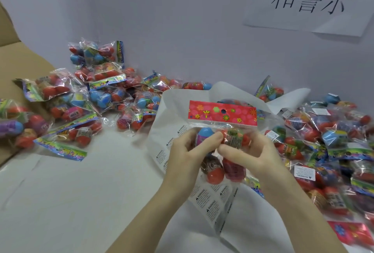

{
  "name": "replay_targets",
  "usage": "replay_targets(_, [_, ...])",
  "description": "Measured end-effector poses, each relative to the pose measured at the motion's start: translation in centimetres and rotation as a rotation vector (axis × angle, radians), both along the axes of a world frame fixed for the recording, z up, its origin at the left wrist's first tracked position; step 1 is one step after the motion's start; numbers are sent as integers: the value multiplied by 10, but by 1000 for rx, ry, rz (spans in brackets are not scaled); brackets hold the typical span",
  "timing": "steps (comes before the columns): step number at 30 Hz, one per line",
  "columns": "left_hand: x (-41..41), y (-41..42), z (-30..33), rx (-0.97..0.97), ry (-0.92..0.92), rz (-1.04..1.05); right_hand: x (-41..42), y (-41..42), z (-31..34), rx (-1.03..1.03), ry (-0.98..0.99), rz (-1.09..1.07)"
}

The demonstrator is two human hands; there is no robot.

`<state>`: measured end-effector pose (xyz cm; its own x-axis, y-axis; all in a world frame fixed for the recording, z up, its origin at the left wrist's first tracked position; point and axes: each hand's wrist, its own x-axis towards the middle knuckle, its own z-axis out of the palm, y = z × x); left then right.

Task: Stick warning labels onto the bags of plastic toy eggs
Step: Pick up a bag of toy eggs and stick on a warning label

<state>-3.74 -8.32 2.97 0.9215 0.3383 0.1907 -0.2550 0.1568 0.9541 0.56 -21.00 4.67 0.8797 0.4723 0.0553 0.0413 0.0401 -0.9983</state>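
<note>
While both hands meet over the middle of the frame, the left hand (187, 151) curls round the left side of a clear plastic bag of toy eggs with a red flowered header card (222, 129), its thumb lying across the front film. The right hand (249, 151) grips the bag from three o'clock, thumb tip pressed on the film just beside the left thumb; whether a sticker sits under those thumbs I cannot tell.

Below the bag, toward six o'clock, lies a white backing sheet of printed warning labels (210, 202), partly under the wrists, on the pale surface (70, 192).

To do this step well, I judge the film should be pulled taut over a flat stretch between eggs, so a label beds without creases, then be rubbed from its middle out to the edges. The crinkly film will likely slip over the round eggs, so a firm hold matters.

At nine to eleven o'clock sits a heap of egg bags with green headers (85, 98) against a brown cardboard box (12, 64). At three o'clock a second heap (327, 141) shows white labels already on several bags.
</note>
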Motion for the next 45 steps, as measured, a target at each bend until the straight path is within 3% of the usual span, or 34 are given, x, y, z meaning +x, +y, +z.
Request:
replay_targets(8, [-2, -2, 3, 206, -53, 11, 1, 2, 2, 182, -3, -146])
replay_targets(13, [-2, 1, -2, 117, -95, 79, 1, 1, 0, 188, -22, -107])
replay_targets(17, [1, 6, 0, -13, -60, 177, 3, -2, 1, 74, 46, 104])
replay_targets(20, [2, 10, 3, -29, 2, 158, -1, 2, 3, 76, -3, 21])
replay_targets(23, [3, 8, 3, 28, 48, 253, -7, 9, -1, 174, -254, -293])
replay_targets(25, [2, 6, 3, -5, 18, 215, -9, 12, -5, 26, -564, -615])
replay_targets(27, [0, 2, 2, -33, 5, 22, -9, 14, -11, -183, -859, -771])
replay_targets(29, [-2, -4, -1, -16, -7, -126, -10, 17, -17, -290, -1071, -680])
replay_targets(31, [-3, -5, -1, -66, -20, -133, -15, 22, -17, -284, -1159, -415])
replay_targets(33, [-2, 3, 2, -183, -41, -87, -19, 22, -17, -203, -1099, -201])
replay_targets(36, [-3, 19, 8, -314, -63, -178, -22, 20, -12, -78, -923, -318])
replay_targets(38, [-5, 23, 10, -282, -44, -299, -18, 19, -8, -39, -690, -382])
replay_targets(41, [-6, 25, 10, -248, -18, -350, -7, 15, -8, 8, -302, -177])
replay_targets(45, [-1, 23, 5, -38, -15, -213, -3, 13, -11, -60, -376, -169])
